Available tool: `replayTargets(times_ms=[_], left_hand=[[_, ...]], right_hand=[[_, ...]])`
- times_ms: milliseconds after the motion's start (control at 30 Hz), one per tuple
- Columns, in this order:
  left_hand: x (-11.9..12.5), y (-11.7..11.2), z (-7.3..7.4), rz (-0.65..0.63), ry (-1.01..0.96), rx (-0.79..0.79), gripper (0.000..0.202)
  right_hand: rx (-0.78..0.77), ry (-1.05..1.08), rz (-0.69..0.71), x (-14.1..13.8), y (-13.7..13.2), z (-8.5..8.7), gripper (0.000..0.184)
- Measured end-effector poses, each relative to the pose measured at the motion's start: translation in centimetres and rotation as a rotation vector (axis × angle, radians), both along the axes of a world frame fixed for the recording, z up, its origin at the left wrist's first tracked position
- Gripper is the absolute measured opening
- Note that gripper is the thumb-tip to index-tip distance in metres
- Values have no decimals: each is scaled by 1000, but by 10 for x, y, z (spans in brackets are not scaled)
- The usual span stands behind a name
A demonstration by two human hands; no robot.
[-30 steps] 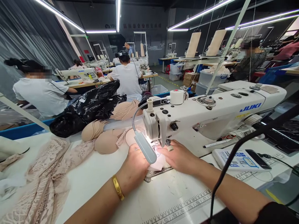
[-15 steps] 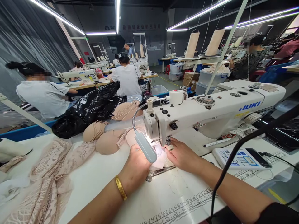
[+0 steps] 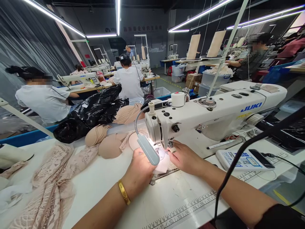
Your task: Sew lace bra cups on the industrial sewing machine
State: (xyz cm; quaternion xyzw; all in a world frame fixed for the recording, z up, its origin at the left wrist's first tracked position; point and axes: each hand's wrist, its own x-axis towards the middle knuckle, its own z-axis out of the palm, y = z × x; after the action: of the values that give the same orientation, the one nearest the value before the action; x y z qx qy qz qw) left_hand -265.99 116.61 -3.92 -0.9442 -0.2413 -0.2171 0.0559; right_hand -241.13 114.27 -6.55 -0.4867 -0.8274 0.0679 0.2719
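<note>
A white JUKI sewing machine [image 3: 214, 117] stands on the white table [image 3: 95, 184]. Under its needle lies a small pale pink fabric piece [image 3: 163, 164], lit by a gooseneck lamp [image 3: 148, 149]. My left hand [image 3: 140, 168], with a gold bangle on the wrist, rests on the fabric's left side with its fingers hidden behind the lamp. My right hand [image 3: 186, 157] presses the fabric's right side, fingers curled toward the presser foot.
Beige foam bra cups [image 3: 105, 143] and a black plastic bag [image 3: 90, 111] lie behind the work. Pink lace fabric [image 3: 50, 190] is heaped at the left. A phone and a printed card [image 3: 245, 159] sit at the right. Other workers sit at machines beyond.
Both hands stay on the fabric at the needle, the right one edging slightly toward the presser foot. The view has shifted a little.
</note>
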Motion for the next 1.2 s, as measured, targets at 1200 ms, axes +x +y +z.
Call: replayTargets(times_ms=[1200], left_hand=[[12,-35,3,-40,-10,-45,24]], right_hand=[[21,-253,304,-1,-13,24,22]])
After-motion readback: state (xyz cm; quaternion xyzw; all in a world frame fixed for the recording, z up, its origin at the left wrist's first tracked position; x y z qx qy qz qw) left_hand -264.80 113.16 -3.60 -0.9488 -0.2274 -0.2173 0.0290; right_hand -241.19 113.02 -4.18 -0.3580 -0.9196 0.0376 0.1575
